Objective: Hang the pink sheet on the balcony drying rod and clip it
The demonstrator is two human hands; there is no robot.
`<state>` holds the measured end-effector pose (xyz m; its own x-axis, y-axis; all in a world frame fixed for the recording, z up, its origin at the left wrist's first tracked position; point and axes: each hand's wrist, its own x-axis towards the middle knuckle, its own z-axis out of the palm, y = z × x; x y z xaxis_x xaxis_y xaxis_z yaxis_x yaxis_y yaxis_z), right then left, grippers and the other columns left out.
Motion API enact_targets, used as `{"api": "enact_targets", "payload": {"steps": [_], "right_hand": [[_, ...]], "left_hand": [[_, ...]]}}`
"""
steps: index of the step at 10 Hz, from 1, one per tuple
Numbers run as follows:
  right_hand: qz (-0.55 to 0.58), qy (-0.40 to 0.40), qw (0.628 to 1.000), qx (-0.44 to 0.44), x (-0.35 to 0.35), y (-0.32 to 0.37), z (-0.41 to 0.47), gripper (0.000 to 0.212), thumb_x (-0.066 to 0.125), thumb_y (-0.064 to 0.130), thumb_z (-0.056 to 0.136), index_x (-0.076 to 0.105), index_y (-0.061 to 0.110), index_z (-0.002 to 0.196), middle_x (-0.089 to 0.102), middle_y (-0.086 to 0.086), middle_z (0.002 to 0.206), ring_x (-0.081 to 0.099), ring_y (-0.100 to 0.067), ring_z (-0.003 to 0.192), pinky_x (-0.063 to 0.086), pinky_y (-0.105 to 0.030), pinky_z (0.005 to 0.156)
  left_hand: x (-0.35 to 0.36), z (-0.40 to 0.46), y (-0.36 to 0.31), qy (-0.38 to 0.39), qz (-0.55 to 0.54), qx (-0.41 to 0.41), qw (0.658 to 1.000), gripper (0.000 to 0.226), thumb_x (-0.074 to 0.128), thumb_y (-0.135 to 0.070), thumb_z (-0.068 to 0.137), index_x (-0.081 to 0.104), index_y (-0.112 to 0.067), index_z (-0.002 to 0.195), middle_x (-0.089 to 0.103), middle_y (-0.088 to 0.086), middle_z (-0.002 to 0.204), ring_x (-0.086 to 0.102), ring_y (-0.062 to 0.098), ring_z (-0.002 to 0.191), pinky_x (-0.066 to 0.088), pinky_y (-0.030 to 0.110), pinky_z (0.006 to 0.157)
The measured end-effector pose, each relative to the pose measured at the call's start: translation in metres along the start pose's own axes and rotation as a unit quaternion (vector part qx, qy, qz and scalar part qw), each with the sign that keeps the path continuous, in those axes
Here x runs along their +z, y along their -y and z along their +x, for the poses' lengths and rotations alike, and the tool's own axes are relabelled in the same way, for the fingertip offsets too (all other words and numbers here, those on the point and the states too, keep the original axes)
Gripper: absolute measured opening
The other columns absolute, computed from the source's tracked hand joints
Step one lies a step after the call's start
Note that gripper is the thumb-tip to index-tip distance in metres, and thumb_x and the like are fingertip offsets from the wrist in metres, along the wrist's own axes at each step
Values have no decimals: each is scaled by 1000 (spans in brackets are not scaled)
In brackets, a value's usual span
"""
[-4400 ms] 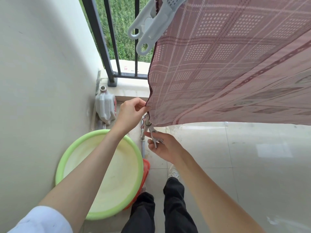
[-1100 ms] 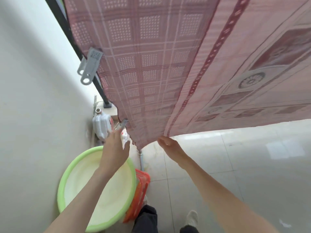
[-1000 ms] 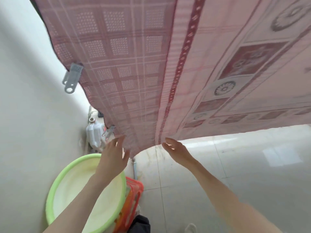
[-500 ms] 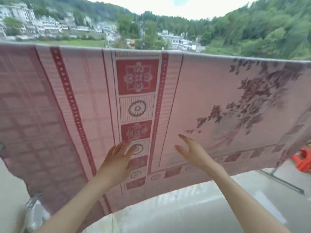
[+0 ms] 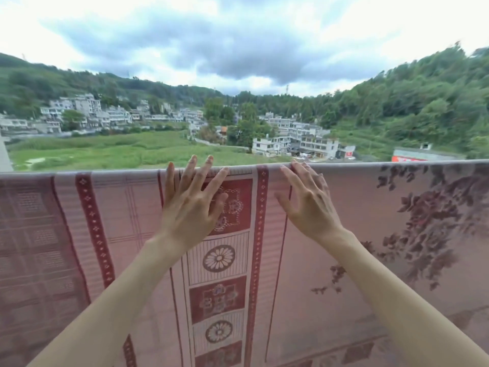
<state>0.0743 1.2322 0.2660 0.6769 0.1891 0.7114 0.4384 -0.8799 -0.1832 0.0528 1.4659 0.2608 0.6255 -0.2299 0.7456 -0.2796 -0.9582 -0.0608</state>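
The pink sheet point(image 5: 330, 234) hangs folded over the drying rod, whose line runs side to side straight across the view, level with the fingertips of both hands; the rod itself is hidden under the cloth, so only the rounded top fold shows its course. The left hand point(image 5: 190, 207) lies with fingers straight and fanned, palm toward the hanging face of the sheet and fingertips reaching the fold; the right hand point(image 5: 308, 205), just beside it, has fingers straight and close together, tips at the same fold. Whether the palms press the cloth or hover just off it cannot be told. Both hands hold nothing. Neither is clearly nearer the fold, so a sideways smoothing stroke along the rod's axis looks open to either. The fabric is thin and woven, matte, with a dark red patterned band point(image 5: 219, 260) below the left hand and floral print away to the right. No clip shows here.
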Motion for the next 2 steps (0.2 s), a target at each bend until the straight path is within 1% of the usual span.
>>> {"api": "enact_targets", "payload": {"steps": [1,2], "right_hand": [[11,-26,1000,-15,15,-4,5,61,37,52,89,36,21,142,33,-5,150,20,-22,142,12,-51,116],[137,-68,988,25,-5,1,12,50,43,49,91,48,22,133,46,6,138,36,-10,132,25,-45,114]], "left_hand": [[8,1,2,-29,16,11,999,51,27,-43,94,30,-27,142,29,5,151,22,28,141,-9,47,114],[10,1,3,-53,20,14,998,49,29,-42,94,32,-27,141,33,4,149,27,27,139,-1,49,115]]}}
